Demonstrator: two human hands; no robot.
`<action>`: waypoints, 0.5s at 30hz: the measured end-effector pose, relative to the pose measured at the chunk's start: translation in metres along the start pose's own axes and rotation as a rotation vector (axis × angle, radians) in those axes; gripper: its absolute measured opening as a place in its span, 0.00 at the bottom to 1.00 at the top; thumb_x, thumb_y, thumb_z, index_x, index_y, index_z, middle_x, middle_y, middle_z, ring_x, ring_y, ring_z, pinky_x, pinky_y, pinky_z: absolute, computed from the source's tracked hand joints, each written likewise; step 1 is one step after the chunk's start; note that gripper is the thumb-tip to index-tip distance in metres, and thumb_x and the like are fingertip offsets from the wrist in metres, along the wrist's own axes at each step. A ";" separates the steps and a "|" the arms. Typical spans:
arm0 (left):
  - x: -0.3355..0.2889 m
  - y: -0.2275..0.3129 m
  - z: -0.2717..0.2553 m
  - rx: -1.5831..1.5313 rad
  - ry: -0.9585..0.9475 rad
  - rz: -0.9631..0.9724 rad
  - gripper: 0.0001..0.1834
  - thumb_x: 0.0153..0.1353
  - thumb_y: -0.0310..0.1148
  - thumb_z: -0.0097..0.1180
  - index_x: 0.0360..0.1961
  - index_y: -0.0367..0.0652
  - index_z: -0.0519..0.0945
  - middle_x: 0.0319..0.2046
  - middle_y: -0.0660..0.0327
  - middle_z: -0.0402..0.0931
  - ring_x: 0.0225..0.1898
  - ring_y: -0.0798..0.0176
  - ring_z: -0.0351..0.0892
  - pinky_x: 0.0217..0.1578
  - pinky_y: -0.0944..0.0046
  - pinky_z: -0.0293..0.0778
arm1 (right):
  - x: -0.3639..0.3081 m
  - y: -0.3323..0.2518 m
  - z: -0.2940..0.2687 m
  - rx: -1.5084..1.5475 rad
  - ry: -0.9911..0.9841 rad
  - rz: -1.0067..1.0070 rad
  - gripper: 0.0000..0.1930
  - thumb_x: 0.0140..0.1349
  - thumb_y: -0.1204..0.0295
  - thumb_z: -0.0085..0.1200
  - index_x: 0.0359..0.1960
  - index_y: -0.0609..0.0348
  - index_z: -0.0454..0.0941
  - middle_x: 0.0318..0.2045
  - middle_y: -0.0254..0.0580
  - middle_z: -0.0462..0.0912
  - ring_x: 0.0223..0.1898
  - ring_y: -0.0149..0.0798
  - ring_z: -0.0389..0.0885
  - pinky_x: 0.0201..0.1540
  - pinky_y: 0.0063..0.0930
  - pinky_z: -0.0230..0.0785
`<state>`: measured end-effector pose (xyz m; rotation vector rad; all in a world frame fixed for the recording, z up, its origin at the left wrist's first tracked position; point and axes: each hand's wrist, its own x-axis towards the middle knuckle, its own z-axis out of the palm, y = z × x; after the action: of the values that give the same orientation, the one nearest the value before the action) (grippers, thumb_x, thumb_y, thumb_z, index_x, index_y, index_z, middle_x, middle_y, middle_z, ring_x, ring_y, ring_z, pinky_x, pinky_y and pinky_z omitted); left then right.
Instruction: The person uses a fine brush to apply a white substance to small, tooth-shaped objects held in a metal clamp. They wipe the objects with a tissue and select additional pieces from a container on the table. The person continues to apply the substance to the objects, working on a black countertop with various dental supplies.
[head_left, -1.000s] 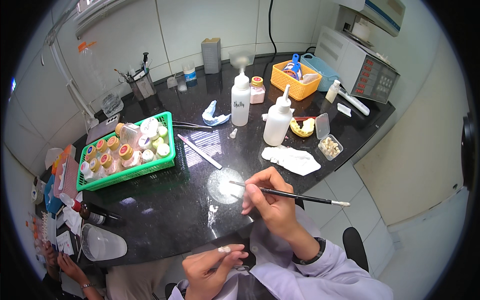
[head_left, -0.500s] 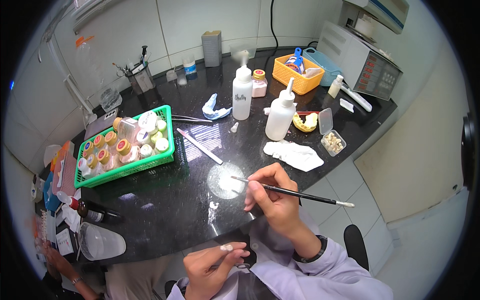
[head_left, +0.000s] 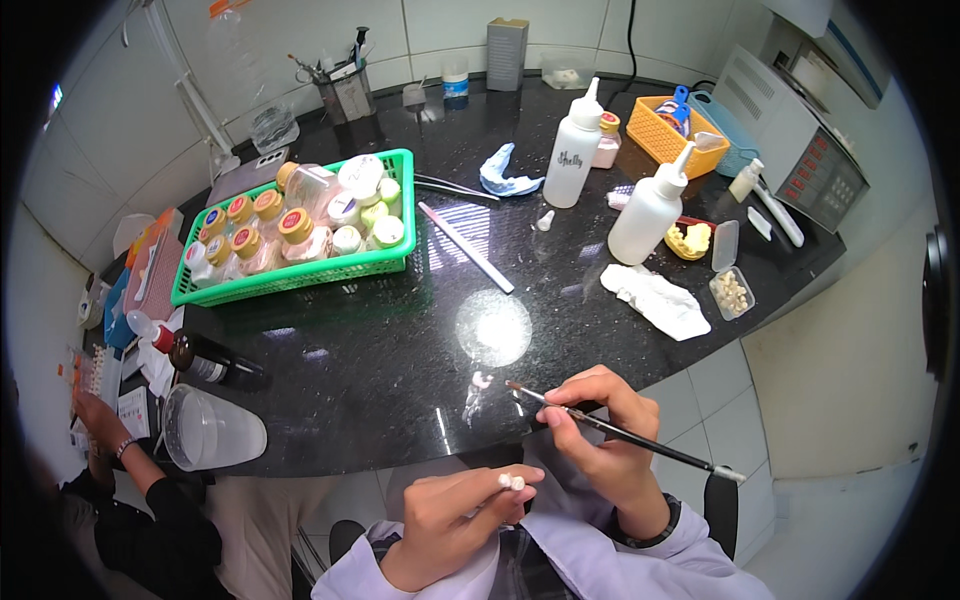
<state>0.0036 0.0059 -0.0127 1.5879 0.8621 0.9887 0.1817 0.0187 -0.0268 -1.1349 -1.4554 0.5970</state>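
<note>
My right hand [head_left: 607,430] is closed in a pencil-like grip on a thin black brush [head_left: 650,445]. The reddish-brown tip points left, over the table's front edge; the far end has a pale tip. Lower and to the left, my left hand [head_left: 440,525] pinches small white tooth-shaped pieces [head_left: 511,482] at its fingertips. A gap separates the brush tip from them. Beyond both hands, a bright round patch [head_left: 493,328], perhaps a clear disc, lies on the black tabletop [head_left: 350,400]. White residue [head_left: 476,392] marks the surface just nearer than it.
A green basket [head_left: 300,268] of jars stands left, with a brown bottle [head_left: 210,357] and clear cup [head_left: 215,428] nearer. White squeeze bottles [head_left: 648,218], crumpled tissue [head_left: 655,300] and a box of small teeth [head_left: 732,293] lie right. Another person's hand [head_left: 100,420] is far left.
My right hand has drawn the brush tip off the round patch and toward me, nearer my left hand. The view has shifted, so the table items appear farther right.
</note>
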 end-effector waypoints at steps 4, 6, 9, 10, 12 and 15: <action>-0.001 0.000 0.002 -0.017 0.091 -0.050 0.08 0.61 0.25 0.53 0.33 0.30 0.81 0.19 0.57 0.78 0.18 0.70 0.78 0.19 0.75 0.71 | 0.011 -0.008 0.005 -0.130 -0.103 -0.085 0.08 0.45 0.85 0.59 0.29 0.65 0.78 0.26 0.43 0.81 0.27 0.33 0.79 0.30 0.22 0.70; 0.001 0.003 0.001 -0.042 0.117 -0.114 0.08 0.62 0.26 0.52 0.33 0.30 0.80 0.17 0.58 0.76 0.18 0.71 0.76 0.19 0.75 0.70 | 0.012 -0.008 0.007 -0.156 -0.118 -0.087 0.08 0.42 0.85 0.59 0.27 0.64 0.78 0.24 0.42 0.81 0.26 0.35 0.79 0.29 0.24 0.69; 0.002 -0.002 -0.002 -0.094 0.143 -0.178 0.10 0.63 0.27 0.51 0.33 0.29 0.79 0.15 0.61 0.73 0.16 0.73 0.73 0.18 0.76 0.69 | 0.015 -0.006 0.006 -0.185 -0.153 -0.091 0.08 0.43 0.82 0.60 0.27 0.63 0.78 0.23 0.42 0.80 0.26 0.38 0.78 0.29 0.26 0.69; 0.002 -0.002 -0.003 -0.099 0.137 -0.178 0.11 0.64 0.29 0.50 0.33 0.29 0.78 0.14 0.62 0.72 0.15 0.74 0.71 0.17 0.76 0.66 | 0.015 -0.005 0.006 -0.179 -0.146 -0.098 0.08 0.43 0.82 0.60 0.27 0.63 0.78 0.23 0.42 0.80 0.26 0.38 0.78 0.28 0.26 0.69; 0.003 -0.001 -0.005 -0.114 0.114 -0.199 0.14 0.66 0.31 0.48 0.32 0.29 0.78 0.14 0.63 0.70 0.15 0.75 0.68 0.16 0.76 0.63 | 0.016 -0.004 0.006 -0.173 -0.131 -0.118 0.08 0.42 0.82 0.60 0.27 0.63 0.78 0.23 0.42 0.79 0.26 0.38 0.78 0.28 0.26 0.68; 0.002 -0.003 -0.009 -0.157 0.059 -0.208 0.14 0.68 0.32 0.46 0.32 0.30 0.76 0.17 0.64 0.70 0.16 0.78 0.63 0.18 0.76 0.59 | 0.015 -0.007 0.001 -0.102 -0.123 -0.052 0.07 0.45 0.83 0.59 0.28 0.64 0.77 0.25 0.42 0.80 0.27 0.34 0.79 0.29 0.24 0.69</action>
<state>-0.0036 0.0120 -0.0139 1.3141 0.9458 0.9337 0.1798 0.0289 -0.0143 -1.1521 -1.6318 0.5702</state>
